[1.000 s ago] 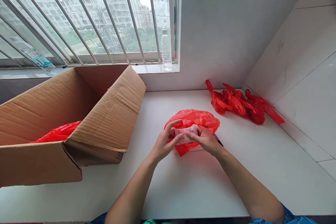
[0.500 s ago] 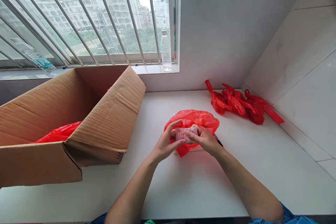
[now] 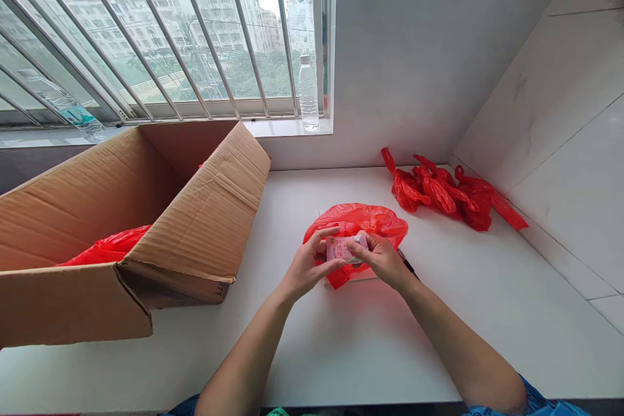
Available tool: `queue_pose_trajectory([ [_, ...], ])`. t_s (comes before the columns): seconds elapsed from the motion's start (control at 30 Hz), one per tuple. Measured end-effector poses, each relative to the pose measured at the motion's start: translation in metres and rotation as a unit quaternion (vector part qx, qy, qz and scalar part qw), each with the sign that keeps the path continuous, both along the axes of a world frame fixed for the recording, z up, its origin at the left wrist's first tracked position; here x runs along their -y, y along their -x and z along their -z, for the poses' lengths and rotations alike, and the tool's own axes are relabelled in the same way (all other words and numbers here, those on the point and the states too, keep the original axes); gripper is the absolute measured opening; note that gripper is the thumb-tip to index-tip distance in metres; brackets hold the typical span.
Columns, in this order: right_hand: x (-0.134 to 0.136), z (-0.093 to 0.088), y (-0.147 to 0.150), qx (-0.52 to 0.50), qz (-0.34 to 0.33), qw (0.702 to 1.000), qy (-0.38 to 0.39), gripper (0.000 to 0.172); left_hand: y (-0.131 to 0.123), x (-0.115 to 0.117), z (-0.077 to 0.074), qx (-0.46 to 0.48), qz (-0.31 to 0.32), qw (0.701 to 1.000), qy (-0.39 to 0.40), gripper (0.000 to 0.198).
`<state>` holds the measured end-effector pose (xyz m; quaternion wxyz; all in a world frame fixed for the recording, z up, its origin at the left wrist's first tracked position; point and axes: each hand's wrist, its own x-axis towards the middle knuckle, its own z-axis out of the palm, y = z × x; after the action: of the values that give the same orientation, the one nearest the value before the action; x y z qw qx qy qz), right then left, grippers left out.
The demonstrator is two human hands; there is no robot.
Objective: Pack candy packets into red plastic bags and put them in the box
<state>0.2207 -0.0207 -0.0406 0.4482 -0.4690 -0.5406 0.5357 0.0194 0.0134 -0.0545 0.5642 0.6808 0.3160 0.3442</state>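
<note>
Both of my hands hold a small pinkish-white printed packet between their fingertips, just above the table. My left hand grips its left end, and my right hand grips its right end. Under the hands lies a crumpled red plastic bag, with a flat white sheet or card showing at its lower edge. A black pen lies just beyond my right hand, partly hidden by it.
A large open cardboard box on the left holds a red bag. Several red plastic bags lie heaped at the back right. A water bottle stands on the sill of the barred window. Tiled wall closes the right side of the white counter.
My fingers have shifted slightly on the packet, turning it a little, and more of its printed face shows. The bag, box and pen stay in place.
</note>
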Motion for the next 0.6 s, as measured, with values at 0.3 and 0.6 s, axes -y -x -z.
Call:
queue_pose_trajectory([
  [0.3, 0.0009, 0.0039, 0.0008, 0.022, 0.002, 0.999, -0.047, 0.051, 0.0019, -0.0027, 0.0052, -0.017, -0.022, 0.999, -0.030, 0.051],
  [0.6, 0.0008, 0.0041, 0.0000, 0.082, 0.018, 0.994, -0.066, 0.049, 0.0009, -0.0023, 0.0042, -0.028, -0.031, 0.997, -0.061, 0.047],
])
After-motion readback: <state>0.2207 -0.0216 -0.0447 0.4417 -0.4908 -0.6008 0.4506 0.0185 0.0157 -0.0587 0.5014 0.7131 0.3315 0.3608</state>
